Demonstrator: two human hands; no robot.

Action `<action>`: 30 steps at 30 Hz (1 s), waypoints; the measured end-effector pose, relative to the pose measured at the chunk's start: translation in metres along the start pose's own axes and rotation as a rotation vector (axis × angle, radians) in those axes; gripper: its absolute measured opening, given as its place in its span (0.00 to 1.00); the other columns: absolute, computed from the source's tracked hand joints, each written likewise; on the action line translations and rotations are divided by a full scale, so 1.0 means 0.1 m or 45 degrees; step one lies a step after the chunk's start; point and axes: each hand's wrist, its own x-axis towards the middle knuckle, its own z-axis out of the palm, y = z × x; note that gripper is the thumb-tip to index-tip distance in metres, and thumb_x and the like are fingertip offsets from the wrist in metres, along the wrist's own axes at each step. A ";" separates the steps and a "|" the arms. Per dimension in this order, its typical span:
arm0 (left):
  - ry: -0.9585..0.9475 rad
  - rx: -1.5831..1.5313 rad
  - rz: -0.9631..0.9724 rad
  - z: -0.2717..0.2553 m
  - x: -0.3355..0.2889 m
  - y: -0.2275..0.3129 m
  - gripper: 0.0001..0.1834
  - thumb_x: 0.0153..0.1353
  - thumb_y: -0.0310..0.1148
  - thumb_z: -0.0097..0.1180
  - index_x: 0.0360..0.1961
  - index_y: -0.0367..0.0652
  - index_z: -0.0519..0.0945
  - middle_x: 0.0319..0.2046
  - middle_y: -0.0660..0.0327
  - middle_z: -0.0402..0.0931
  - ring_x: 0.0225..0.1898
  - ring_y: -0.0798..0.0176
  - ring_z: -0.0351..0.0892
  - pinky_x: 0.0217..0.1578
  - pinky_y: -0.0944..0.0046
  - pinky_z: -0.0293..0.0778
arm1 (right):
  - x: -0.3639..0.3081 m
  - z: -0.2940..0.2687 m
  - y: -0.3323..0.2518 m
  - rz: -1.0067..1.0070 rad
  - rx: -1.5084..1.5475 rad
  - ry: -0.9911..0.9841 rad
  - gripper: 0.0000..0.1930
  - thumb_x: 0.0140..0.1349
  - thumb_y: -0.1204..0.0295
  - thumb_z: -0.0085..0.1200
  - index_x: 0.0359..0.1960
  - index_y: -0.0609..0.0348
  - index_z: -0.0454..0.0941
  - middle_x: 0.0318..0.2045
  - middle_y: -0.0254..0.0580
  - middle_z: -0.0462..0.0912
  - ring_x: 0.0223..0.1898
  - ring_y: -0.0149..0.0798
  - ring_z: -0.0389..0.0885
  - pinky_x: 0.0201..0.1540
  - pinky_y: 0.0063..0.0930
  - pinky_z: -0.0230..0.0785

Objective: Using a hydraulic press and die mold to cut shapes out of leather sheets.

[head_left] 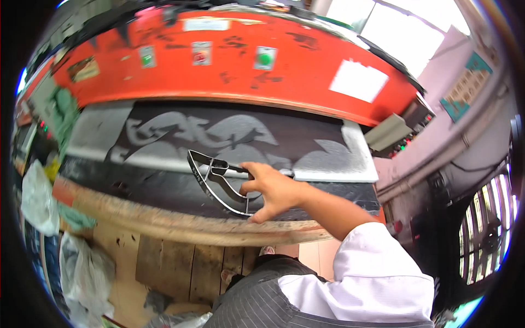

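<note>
My right hand (275, 189) reaches in from the right and grips the right side of a steel cutting die (203, 182). The die is a curved outline of metal strip with inner braces, narrowing to a point at its upper left. It is over the dark front ledge (147, 188) of the work surface. Beyond it lies a dark sheet of material (306, 128) with several curved, leaf-like openings. Through these the pale cutting board (101, 128) shows. My left hand is out of view.
Behind the board stands a red machine beam (235, 54) with green and red buttons. A wooden edge (180, 224) runs along the table front. Plastic bags (85, 268) hang or lie at left. A box-like unit (391, 134) with lit indicators sits at right.
</note>
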 end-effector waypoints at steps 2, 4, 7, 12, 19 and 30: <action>0.150 -0.524 0.055 -0.51 0.73 1.29 0.30 0.67 0.51 0.45 0.55 0.33 0.75 0.57 0.44 0.72 0.60 0.44 0.68 0.63 0.53 0.62 | -0.31 -0.35 0.55 0.195 -0.229 0.005 0.33 0.35 0.48 0.67 0.43 0.56 0.82 0.59 0.70 0.64 0.56 0.63 0.66 0.59 0.48 0.60; 0.161 -0.795 0.335 -1.49 0.69 2.62 0.28 0.63 0.51 0.53 0.55 0.39 0.76 0.53 0.45 0.75 0.48 0.38 0.75 0.54 0.50 0.68 | -0.77 -0.65 1.12 0.372 -0.405 0.010 0.33 0.35 0.47 0.66 0.42 0.54 0.83 0.59 0.69 0.65 0.55 0.62 0.67 0.57 0.46 0.60; 0.128 -0.732 0.385 -2.35 0.60 3.85 0.31 0.64 0.57 0.49 0.60 0.46 0.74 0.57 0.42 0.71 0.57 0.44 0.72 0.58 0.53 0.66 | -1.13 -0.90 1.88 0.518 -0.477 -0.016 0.32 0.34 0.45 0.66 0.41 0.53 0.83 0.58 0.67 0.66 0.55 0.60 0.67 0.56 0.45 0.60; 0.163 -1.464 1.206 -3.37 -0.50 5.97 0.17 0.66 0.33 0.51 0.51 0.33 0.77 0.48 0.53 0.79 0.51 0.58 0.77 0.53 0.62 0.70 | -1.19 -1.13 2.58 0.527 -0.486 -0.028 0.31 0.34 0.47 0.66 0.40 0.52 0.84 0.58 0.64 0.67 0.55 0.57 0.67 0.57 0.43 0.59; -0.326 -1.422 1.874 -3.53 -2.06 8.08 0.20 0.60 0.36 0.58 0.51 0.37 0.77 0.47 0.51 0.80 0.51 0.56 0.78 0.54 0.60 0.70 | -1.22 -1.25 2.95 0.426 -0.450 -0.108 0.33 0.38 0.46 0.67 0.45 0.54 0.81 0.62 0.62 0.62 0.62 0.58 0.61 0.64 0.46 0.52; 0.086 -1.084 1.988 -2.92 -2.59 9.11 0.22 0.54 0.28 0.54 0.51 0.40 0.67 0.62 0.47 0.68 0.69 0.49 0.56 0.69 0.47 0.40 | -2.28 -1.13 3.53 0.942 -0.006 0.587 0.38 0.52 0.57 0.65 0.64 0.53 0.66 0.64 0.49 0.67 0.70 0.45 0.58 0.70 0.49 0.39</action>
